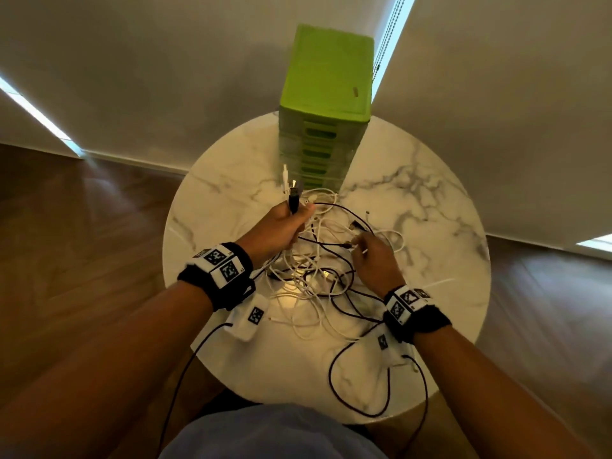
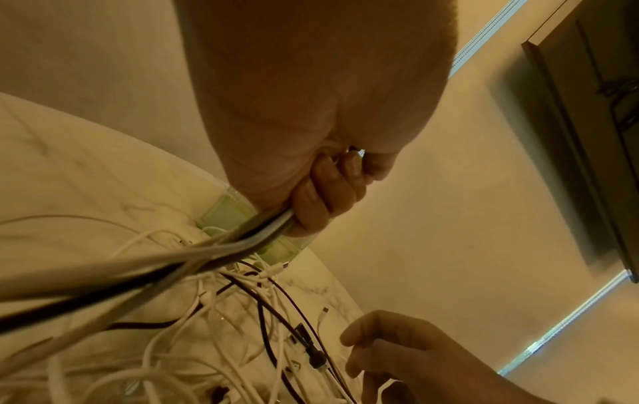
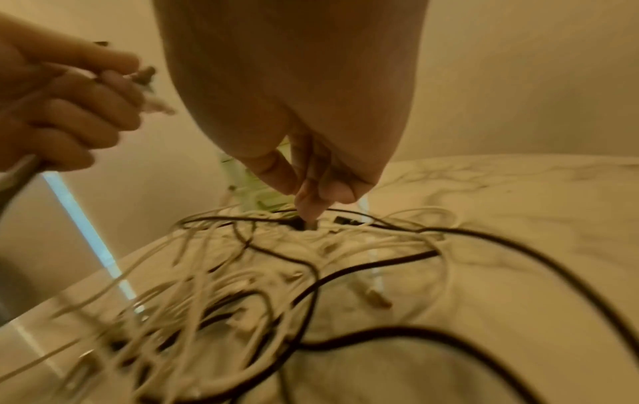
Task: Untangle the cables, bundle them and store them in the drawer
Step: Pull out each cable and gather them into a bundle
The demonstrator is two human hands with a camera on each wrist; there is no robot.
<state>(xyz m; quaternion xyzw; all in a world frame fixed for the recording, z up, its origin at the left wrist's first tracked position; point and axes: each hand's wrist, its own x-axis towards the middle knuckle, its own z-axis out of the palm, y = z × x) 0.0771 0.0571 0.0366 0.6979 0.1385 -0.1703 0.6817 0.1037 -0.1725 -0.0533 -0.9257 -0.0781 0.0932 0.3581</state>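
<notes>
A tangle of white and black cables (image 1: 311, 276) lies in the middle of the round marble table (image 1: 414, 200). My left hand (image 1: 288, 226) is raised above it and grips a bunch of cable ends in a fist; a black USB plug (image 1: 293, 200) and white plugs (image 1: 284, 175) stick up from it. The left wrist view shows the gripped strands (image 2: 263, 232) running down from the curled fingers (image 2: 321, 196). My right hand (image 1: 354, 243) reaches into the tangle's right side, its fingertips (image 3: 307, 202) drawn together on a small plug (image 3: 310, 225). The green drawer unit (image 1: 326, 94) stands behind, all drawers closed.
The drawer unit takes up the table's back edge, close to the pale blinds. A black wrist-camera lead (image 1: 357, 385) loops over the table's front right. Bare marble shows at the left (image 1: 205, 226) and right of the tangle. Wood floor (image 1: 82, 243) surrounds the table.
</notes>
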